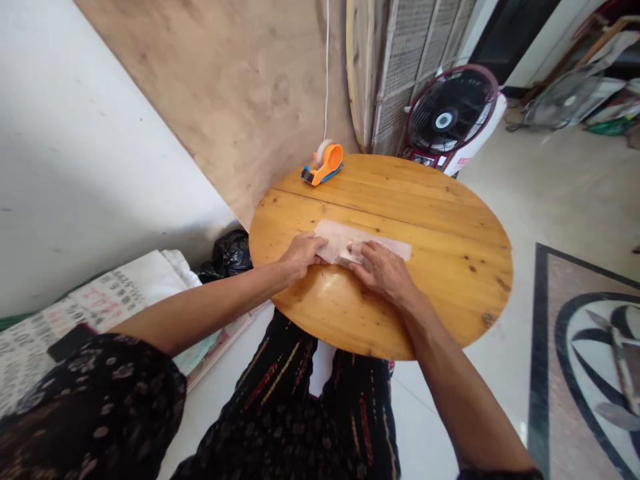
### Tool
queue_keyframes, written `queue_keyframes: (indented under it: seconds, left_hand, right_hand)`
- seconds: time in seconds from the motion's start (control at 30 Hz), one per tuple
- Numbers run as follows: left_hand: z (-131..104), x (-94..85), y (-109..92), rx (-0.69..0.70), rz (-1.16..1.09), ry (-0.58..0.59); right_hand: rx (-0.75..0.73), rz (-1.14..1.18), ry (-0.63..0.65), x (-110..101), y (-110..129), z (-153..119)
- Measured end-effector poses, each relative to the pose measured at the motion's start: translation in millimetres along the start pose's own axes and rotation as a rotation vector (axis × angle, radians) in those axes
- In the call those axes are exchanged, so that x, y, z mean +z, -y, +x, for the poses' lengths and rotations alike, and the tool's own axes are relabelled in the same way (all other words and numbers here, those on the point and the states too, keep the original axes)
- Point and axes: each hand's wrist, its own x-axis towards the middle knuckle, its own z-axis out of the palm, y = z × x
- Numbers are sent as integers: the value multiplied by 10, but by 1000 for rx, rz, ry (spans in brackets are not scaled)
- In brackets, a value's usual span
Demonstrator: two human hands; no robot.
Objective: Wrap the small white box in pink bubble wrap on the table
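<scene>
A pale pinkish, see-through wrapping sheet (395, 248) lies on the round wooden table (450, 227), its near edge folded over. Whatever may lie inside the fold is hidden. At the sheet's left end, my left hand (301, 255) is closed, thumb and fingers gripping the folded edge. My right hand (385, 270) has its curled fingers pressed on the fold near the middle, closed on the sheet. Toward the back edge of the table stands an orange and blue tape dispenser (327, 164) with a roll of tape, apart from both hands.
A wooden board (240, 80) leans behind the table. An electric fan (445, 120) stands beyond the table's far right edge. On the left are a black plastic bag (233, 253) and printed white sacks (115, 307). Patterned floor tiles (565, 347) lie to the right.
</scene>
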Motion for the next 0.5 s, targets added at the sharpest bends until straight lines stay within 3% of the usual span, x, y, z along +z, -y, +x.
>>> queue_keyframes:
  seconds: [0.37,0.5]
  left_hand:
    - [38,-9,110,94,-78,73]
    - [34,54,88,215,38,66]
  right_hand:
    - [-17,-30,52,-42,30,49]
    - [-84,-4,30,-32,7,53]
